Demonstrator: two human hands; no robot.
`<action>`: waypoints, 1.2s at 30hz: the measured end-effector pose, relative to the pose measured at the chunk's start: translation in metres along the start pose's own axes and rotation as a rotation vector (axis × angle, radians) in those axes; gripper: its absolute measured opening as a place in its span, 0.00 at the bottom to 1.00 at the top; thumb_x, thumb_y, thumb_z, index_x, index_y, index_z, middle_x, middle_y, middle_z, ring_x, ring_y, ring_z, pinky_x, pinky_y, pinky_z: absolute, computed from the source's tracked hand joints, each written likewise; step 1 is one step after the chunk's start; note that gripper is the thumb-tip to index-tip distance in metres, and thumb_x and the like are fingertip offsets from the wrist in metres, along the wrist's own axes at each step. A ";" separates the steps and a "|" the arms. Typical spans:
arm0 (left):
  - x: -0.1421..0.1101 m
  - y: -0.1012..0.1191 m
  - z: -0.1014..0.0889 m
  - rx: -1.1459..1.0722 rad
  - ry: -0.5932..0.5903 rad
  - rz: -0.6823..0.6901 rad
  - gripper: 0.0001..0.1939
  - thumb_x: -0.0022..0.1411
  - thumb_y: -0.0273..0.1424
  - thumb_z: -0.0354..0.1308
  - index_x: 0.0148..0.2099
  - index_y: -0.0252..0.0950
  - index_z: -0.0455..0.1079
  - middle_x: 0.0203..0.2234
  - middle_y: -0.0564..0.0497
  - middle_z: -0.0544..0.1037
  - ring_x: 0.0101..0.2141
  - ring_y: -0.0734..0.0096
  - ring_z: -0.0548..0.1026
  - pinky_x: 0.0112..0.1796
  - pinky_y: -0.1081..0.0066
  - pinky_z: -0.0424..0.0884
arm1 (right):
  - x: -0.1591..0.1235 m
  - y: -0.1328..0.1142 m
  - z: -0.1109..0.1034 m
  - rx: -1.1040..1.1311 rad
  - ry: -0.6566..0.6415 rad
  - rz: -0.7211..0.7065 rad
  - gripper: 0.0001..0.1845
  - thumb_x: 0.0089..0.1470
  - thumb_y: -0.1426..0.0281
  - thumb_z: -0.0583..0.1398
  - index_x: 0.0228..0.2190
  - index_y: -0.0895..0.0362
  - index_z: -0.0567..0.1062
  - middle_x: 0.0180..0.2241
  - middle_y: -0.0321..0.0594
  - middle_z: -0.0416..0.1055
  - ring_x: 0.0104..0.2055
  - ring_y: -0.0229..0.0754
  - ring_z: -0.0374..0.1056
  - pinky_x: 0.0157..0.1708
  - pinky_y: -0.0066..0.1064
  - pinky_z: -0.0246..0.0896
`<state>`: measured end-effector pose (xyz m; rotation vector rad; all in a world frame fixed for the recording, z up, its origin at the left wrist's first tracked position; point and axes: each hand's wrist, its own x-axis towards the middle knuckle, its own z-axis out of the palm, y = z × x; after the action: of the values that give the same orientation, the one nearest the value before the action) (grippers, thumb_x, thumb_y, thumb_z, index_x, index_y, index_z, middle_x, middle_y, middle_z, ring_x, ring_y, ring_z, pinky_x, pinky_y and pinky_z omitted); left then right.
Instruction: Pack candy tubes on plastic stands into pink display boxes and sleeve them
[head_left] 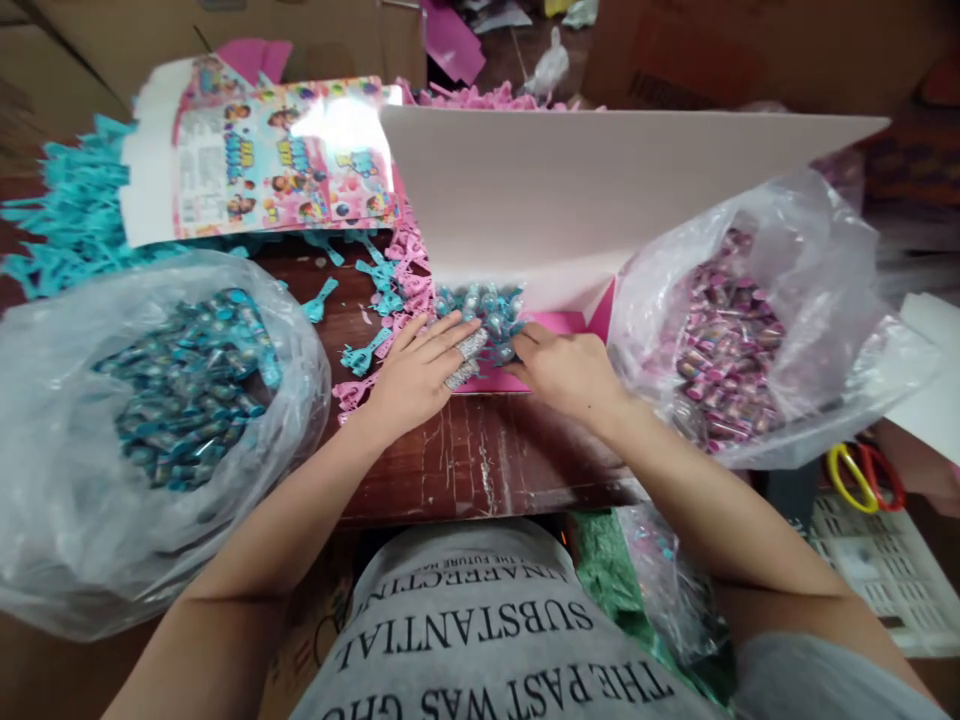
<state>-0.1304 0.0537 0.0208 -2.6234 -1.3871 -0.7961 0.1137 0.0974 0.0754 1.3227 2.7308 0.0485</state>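
My left hand [421,372] lies with fingers stretched over the left side of a box [574,322] that is pink inside. Under and beside those fingers are shiny, silvery clear-wrapped pieces. Small blue pieces with clear, rounded parts [491,305] stand in rows in the box, between my two hands. My right hand [564,368] is at their right side, fingers bent and pressed together against them; what its fingertips hold is hidden. Behind the pieces rises the box's tall white lid [540,190].
Left stands a clear bag [300,390] of blue-capped pieces; right, another clear bag [817,230] of pink ones. Loose blue plastic parts [82,200] and pink ones [409,255] are piled behind printed card sheets [285,160] and beside the box. Yellow-and-red-handled scissors [851,478] lie lower right.
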 end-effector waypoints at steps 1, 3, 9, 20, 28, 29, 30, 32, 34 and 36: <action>0.001 -0.006 -0.003 0.008 0.024 -0.044 0.14 0.77 0.32 0.51 0.58 0.41 0.73 0.65 0.49 0.75 0.68 0.62 0.69 0.69 0.56 0.60 | -0.001 0.001 0.002 0.015 0.029 -0.006 0.17 0.71 0.59 0.58 0.49 0.57 0.78 0.48 0.49 0.80 0.36 0.50 0.78 0.25 0.35 0.55; 0.002 -0.034 -0.010 0.050 0.079 -0.198 0.18 0.78 0.36 0.48 0.62 0.39 0.71 0.63 0.46 0.76 0.65 0.59 0.71 0.65 0.55 0.64 | -0.002 0.005 0.007 0.083 0.135 -0.023 0.18 0.70 0.59 0.59 0.52 0.57 0.77 0.51 0.49 0.79 0.38 0.51 0.79 0.25 0.36 0.60; -0.006 -0.165 -0.010 0.270 0.012 -0.848 0.29 0.67 0.47 0.63 0.57 0.27 0.70 0.41 0.42 0.81 0.51 0.54 0.69 0.56 0.47 0.64 | -0.005 0.012 0.032 0.411 0.398 -0.023 0.14 0.71 0.65 0.57 0.50 0.56 0.79 0.49 0.48 0.80 0.51 0.51 0.78 0.43 0.40 0.77; 0.010 -0.148 -0.018 0.200 0.153 -0.749 0.20 0.71 0.45 0.56 0.50 0.32 0.73 0.47 0.40 0.78 0.54 0.54 0.68 0.52 0.51 0.60 | -0.002 0.036 0.036 0.557 0.330 -0.131 0.13 0.71 0.65 0.58 0.51 0.54 0.80 0.48 0.46 0.81 0.49 0.48 0.79 0.53 0.45 0.77; 0.028 0.010 -0.011 -0.027 0.043 -0.162 0.10 0.71 0.36 0.60 0.52 0.45 0.79 0.54 0.50 0.82 0.54 0.50 0.73 0.55 0.49 0.65 | 0.002 0.024 0.013 0.176 0.048 -0.179 0.19 0.71 0.75 0.52 0.56 0.58 0.77 0.55 0.51 0.77 0.48 0.50 0.76 0.40 0.39 0.75; 0.030 0.017 -0.005 -0.052 -0.014 -0.159 0.10 0.70 0.33 0.61 0.51 0.45 0.80 0.54 0.50 0.82 0.55 0.50 0.73 0.55 0.49 0.65 | 0.003 0.021 0.014 0.151 0.061 -0.175 0.19 0.70 0.75 0.51 0.55 0.58 0.77 0.55 0.52 0.77 0.48 0.50 0.76 0.39 0.38 0.74; 0.031 0.020 -0.001 -0.068 -0.054 -0.169 0.12 0.69 0.30 0.60 0.51 0.45 0.80 0.54 0.50 0.82 0.55 0.50 0.72 0.54 0.49 0.66 | 0.003 0.020 0.016 0.153 0.083 -0.166 0.19 0.71 0.74 0.52 0.55 0.58 0.77 0.55 0.51 0.77 0.48 0.50 0.76 0.38 0.38 0.73; 0.034 0.020 0.005 -0.072 -0.085 -0.197 0.13 0.67 0.26 0.60 0.51 0.43 0.80 0.53 0.49 0.83 0.55 0.49 0.73 0.54 0.49 0.66 | 0.003 0.017 0.021 0.219 0.132 -0.138 0.17 0.72 0.70 0.54 0.55 0.58 0.77 0.53 0.51 0.78 0.48 0.50 0.77 0.39 0.37 0.73; 0.035 0.019 0.007 -0.052 -0.087 -0.227 0.14 0.65 0.25 0.61 0.51 0.40 0.78 0.54 0.46 0.82 0.55 0.48 0.74 0.53 0.50 0.66 | 0.001 0.015 0.027 0.304 0.153 -0.086 0.19 0.71 0.65 0.58 0.58 0.59 0.74 0.54 0.51 0.77 0.48 0.49 0.77 0.39 0.37 0.73; 0.035 0.019 0.007 -0.029 -0.098 -0.243 0.15 0.63 0.24 0.62 0.52 0.39 0.76 0.56 0.44 0.81 0.54 0.48 0.75 0.53 0.52 0.66 | 0.000 0.011 0.030 0.328 0.144 -0.030 0.21 0.70 0.64 0.60 0.60 0.58 0.72 0.56 0.49 0.77 0.47 0.48 0.78 0.36 0.35 0.72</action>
<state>-0.0970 0.0710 0.0348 -2.5786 -1.7595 -0.7243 0.1257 0.1039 0.0467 1.4018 2.9760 -0.3333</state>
